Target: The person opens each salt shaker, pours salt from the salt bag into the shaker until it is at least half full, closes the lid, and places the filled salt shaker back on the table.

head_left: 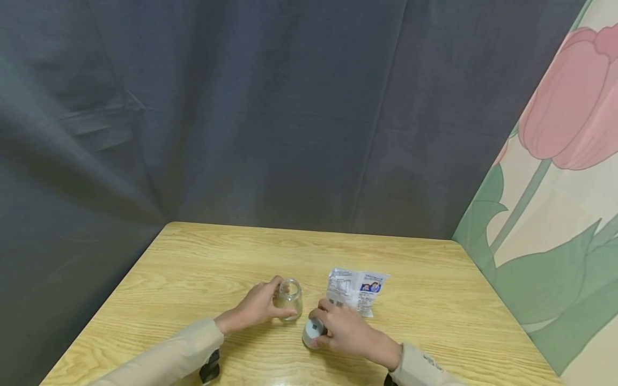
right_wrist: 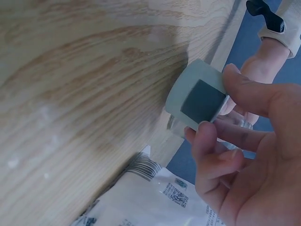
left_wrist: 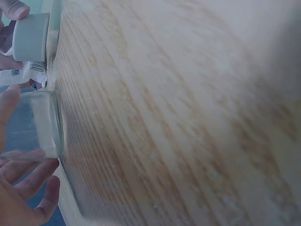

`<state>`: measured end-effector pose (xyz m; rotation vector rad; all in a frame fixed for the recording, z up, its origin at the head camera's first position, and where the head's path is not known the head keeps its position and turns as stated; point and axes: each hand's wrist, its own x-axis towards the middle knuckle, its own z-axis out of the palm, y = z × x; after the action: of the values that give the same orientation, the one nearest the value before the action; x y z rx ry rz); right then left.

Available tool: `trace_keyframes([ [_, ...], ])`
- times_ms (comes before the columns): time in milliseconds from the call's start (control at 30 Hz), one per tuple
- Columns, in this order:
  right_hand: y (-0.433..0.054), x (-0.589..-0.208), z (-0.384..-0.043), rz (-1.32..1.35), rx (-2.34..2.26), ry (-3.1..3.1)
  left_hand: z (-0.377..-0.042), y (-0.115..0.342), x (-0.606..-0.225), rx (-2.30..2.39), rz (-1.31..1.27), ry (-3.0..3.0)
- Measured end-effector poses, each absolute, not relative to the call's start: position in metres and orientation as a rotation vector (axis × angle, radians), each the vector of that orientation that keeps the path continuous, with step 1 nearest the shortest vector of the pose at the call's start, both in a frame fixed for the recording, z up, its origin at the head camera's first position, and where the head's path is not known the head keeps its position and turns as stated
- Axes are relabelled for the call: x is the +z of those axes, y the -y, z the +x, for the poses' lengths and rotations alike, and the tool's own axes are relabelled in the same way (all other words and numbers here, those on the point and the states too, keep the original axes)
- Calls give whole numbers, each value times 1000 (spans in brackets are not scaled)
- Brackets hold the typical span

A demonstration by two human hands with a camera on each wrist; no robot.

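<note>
My left hand (head_left: 258, 304) holds a clear open-topped glass jar (head_left: 291, 305), thumb on one side and fingers on the other. The jar stands upright on the wooden table, and nothing shows inside it. Just right of the jar, my right hand (head_left: 345, 328) grips a small pale grey-green round object (head_left: 309, 335) between thumb and fingers. A dark square patch (right_wrist: 203, 101) marks its side in the right wrist view. Low over the tabletop, its flat pale top faces up towards the head camera.
Behind the right hand, a creased white printed packet (head_left: 359, 287) with a blue picture stands on the wooden table (head_left: 232, 252). A dark grey curtain (head_left: 289, 118) hangs past the far edge, and a wall with painted tulips (head_left: 565, 102) rises on the right.
</note>
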<state>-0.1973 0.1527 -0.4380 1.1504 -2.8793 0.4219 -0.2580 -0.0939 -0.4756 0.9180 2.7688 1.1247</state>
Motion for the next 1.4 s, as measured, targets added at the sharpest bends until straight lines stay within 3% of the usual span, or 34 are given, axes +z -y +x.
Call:
trace_keyframes([
  [1400, -153, -445, -198, 1170, 433, 2893, -253, 91, -479, 1290, 882, -2627],
])
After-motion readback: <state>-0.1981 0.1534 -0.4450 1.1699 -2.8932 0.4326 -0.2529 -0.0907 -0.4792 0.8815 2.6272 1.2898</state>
